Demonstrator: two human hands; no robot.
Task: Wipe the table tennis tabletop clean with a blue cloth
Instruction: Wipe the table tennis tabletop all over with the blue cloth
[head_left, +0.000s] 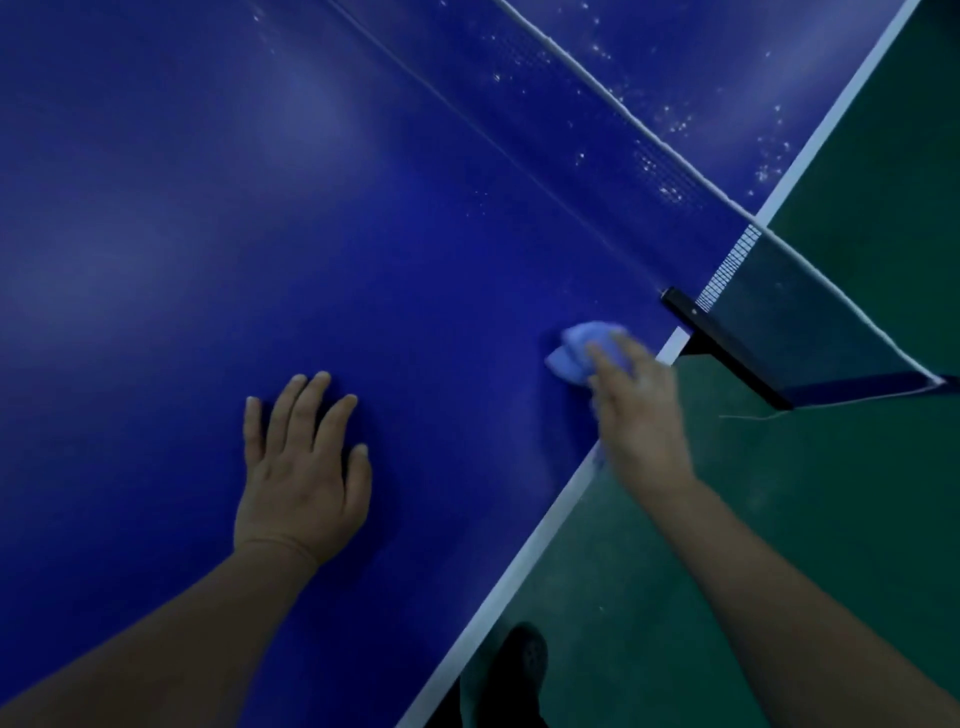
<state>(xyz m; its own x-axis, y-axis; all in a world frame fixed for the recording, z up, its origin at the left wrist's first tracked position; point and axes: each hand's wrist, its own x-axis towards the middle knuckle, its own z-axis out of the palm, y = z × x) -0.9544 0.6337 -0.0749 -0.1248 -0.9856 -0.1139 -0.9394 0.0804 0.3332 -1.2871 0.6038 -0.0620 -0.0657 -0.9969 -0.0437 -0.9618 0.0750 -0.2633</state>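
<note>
The blue table tennis tabletop (260, 234) fills the left and middle of the head view. A crumpled light blue cloth (576, 353) lies on it close to the white side edge, just short of the net post. My right hand (636, 410) is on the cloth, fingers laid over its near side and holding it against the table; the hand is blurred. Flat on the tabletop to the left rests my left hand (304, 467), fingers spread and straight, holding nothing. White specks (670, 156) dot the surface beyond the net.
The net (779, 291) runs diagonally from top middle to the right, on a black clamp post (722, 348) that overhangs the table's side. A white edge line (524, 571) borders the table. Green floor (831, 519) lies to the right, with a dark shoe (519, 670) at the bottom.
</note>
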